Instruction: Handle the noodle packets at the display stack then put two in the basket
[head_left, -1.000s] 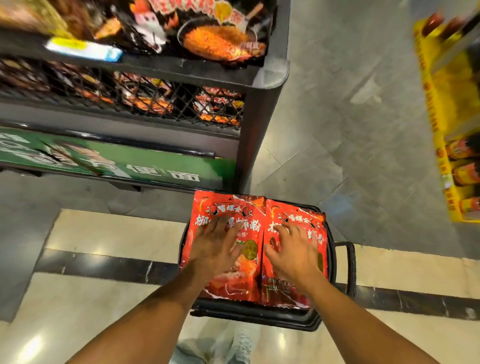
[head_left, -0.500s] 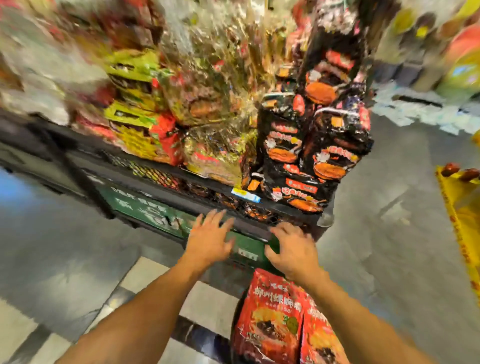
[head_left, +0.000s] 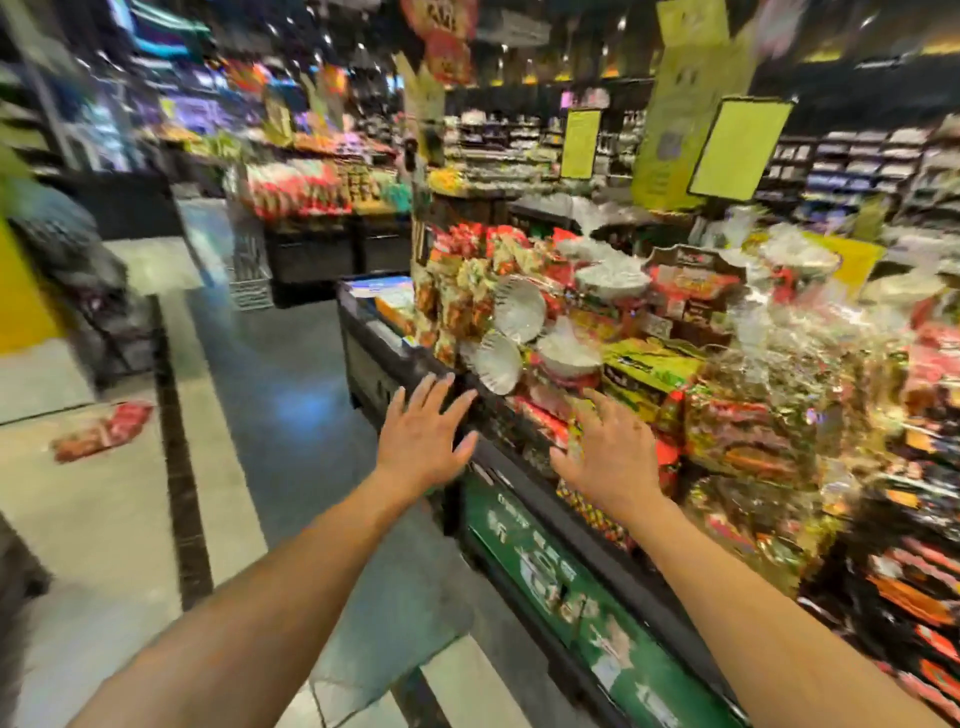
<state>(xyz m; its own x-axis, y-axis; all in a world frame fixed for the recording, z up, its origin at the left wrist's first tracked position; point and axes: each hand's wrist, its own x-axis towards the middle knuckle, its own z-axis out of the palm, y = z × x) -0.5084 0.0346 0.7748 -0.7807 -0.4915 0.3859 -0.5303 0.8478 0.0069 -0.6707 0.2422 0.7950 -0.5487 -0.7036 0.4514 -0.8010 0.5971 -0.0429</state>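
A red packet (head_left: 104, 431) lies on the floor (head_left: 104, 519) far left, well apart from both hands. The left hand (head_left: 423, 439) hovers with its grip open, fingers spread, holding nothing, at the dark edge of the display stand (head_left: 524, 499). The right hand (head_left: 615, 457) — grip also open and empty — hangs just before the red noodle packets (head_left: 540, 413) below the foil-lidded bowls (head_left: 501, 361).

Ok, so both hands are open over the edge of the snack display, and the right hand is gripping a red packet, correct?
Not quite. The head view shows the right hand holding nothing; its fingers are spread and straight in front of the red packets. The left hand is open too, at the edge of the snack display.
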